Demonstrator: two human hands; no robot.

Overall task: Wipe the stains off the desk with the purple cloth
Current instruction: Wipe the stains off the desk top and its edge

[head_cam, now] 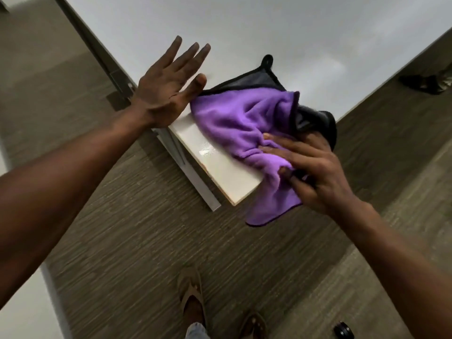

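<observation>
The purple cloth [241, 121], grey on its other side with black edging and a loop, lies crumpled over the near corner of the white desk [244, 33]. My right hand [315, 172] grips the cloth at the desk's edge, thumb and fingers curled into its folds, and one corner of the cloth hangs below the desk. My left hand [168, 84] is spread flat with straight fingers at the desk's left edge, its thumb beside the cloth. A small wet glossy patch [206, 150] shows on the desk next to the cloth.
The floor [146, 228] is grey-brown striped carpet. My sandalled feet [193, 297] stand below the desk corner. A small black round object [343, 331] lies on the floor at the bottom right. A dark heap [425, 83] sits on the floor at the far right.
</observation>
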